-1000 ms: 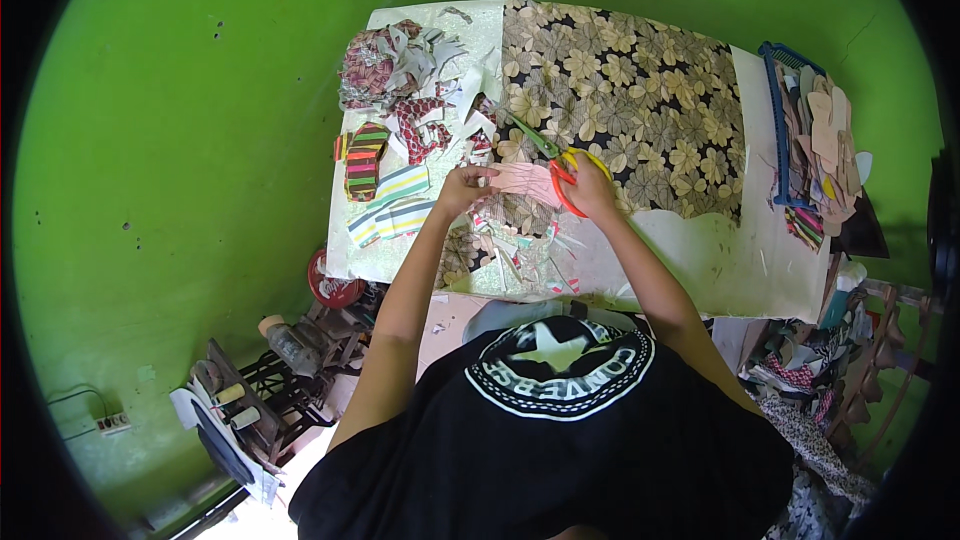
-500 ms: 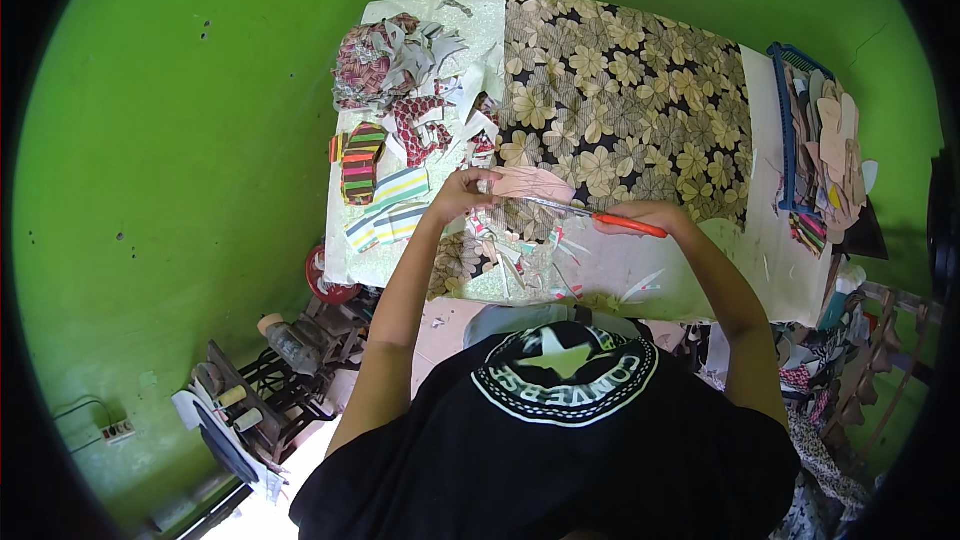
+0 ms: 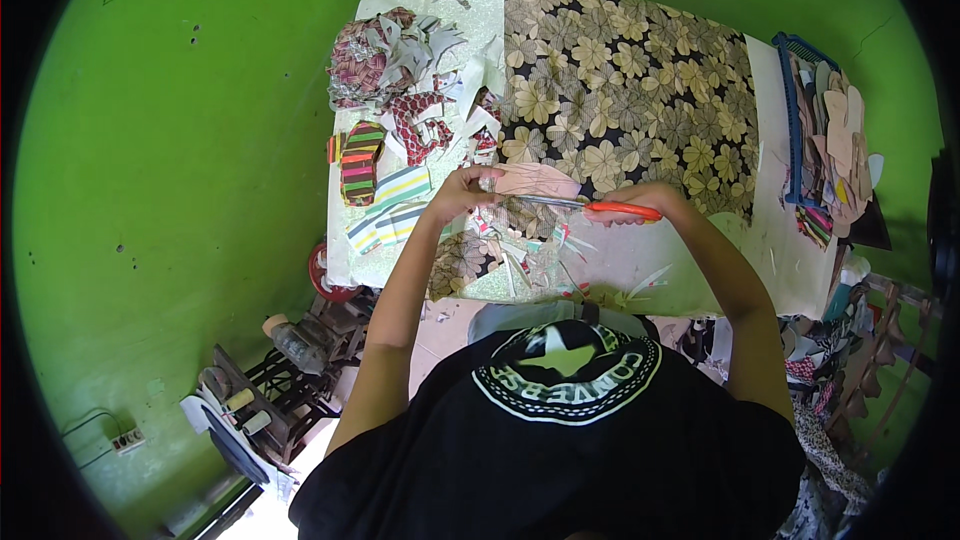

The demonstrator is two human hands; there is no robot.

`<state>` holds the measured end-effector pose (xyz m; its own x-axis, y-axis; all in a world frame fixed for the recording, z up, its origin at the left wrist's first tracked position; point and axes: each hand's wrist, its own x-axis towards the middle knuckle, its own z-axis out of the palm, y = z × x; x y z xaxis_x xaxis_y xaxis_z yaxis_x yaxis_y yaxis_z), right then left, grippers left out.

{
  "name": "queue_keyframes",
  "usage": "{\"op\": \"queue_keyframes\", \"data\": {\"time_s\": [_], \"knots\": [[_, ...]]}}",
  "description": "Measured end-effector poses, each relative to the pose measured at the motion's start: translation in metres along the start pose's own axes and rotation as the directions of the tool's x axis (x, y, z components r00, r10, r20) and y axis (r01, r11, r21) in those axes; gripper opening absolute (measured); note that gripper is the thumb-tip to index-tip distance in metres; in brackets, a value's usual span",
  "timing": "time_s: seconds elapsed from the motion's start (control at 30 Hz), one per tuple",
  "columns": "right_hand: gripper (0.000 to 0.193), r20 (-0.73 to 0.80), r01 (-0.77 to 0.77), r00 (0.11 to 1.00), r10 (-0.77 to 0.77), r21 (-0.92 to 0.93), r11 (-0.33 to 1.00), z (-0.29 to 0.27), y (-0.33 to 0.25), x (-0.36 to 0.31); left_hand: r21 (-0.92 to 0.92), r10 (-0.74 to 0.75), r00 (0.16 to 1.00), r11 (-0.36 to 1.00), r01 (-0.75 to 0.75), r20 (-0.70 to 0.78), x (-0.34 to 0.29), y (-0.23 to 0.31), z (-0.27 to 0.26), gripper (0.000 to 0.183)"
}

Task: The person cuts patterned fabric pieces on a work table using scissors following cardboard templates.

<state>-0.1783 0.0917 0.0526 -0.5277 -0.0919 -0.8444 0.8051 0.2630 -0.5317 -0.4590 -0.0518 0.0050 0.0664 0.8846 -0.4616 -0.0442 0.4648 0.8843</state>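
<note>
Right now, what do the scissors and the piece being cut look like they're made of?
The scissors: bright orange handles, likely plastic, in the right hand; thin grey blades, probably metal. The pink piece held by the left hand: flat, matte, keeping its shape unsupported, so probably thin foam or card rather than cloth; too small to tell for sure.

Two hands are up on the table: the left hand (image 3: pixel 458 195) and the right hand (image 3: pixel 640 208). One pair of orange-handled scissors (image 3: pixel 590 205), centre frame. One pink cut-out piece (image 3: pixel 535 180) just above the blades. One big floral cloth (image 3: pixel 630 90) across the upper middle. One striped sole shape (image 3: pixel 360 160) at left. One heap of fabric scraps (image 3: pixel 400 60), upper left. One blue basket (image 3: pixel 795 130), upper right. One table (image 3: pixel 640 270) under it all.
</note>
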Motion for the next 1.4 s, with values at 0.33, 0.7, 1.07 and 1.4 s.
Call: {"op": "queue_keyframes", "data": {"time_s": [0.33,0.7,1.07,1.4], "knots": [[0.049,0.036,0.123,0.992,-0.123,0.02,0.992,0.0,0.015,0.013,0.017,-0.009,0.999,1.0,0.008,0.043,-0.001,0.004,-0.001,0.044],[0.054,-0.009,0.122,0.992,-0.122,0.001,0.992,0.007,-0.005,0.03,0.041,-0.014,0.997,0.999,0.011,0.069,-0.002,0.011,0.0,0.043],[0.055,0.008,0.139,0.99,-0.14,0.095,0.986,0.009,-0.008,0.034,0.016,0.0,0.992,1.0,-0.002,0.129,0.001,0.006,-0.009,0.044],[0.062,-0.033,0.151,0.988,-0.149,0.089,0.985,0.01,-0.028,0.02,-0.038,0.006,0.994,0.999,-0.002,0.105,-0.001,0.009,-0.003,0.046]]}}
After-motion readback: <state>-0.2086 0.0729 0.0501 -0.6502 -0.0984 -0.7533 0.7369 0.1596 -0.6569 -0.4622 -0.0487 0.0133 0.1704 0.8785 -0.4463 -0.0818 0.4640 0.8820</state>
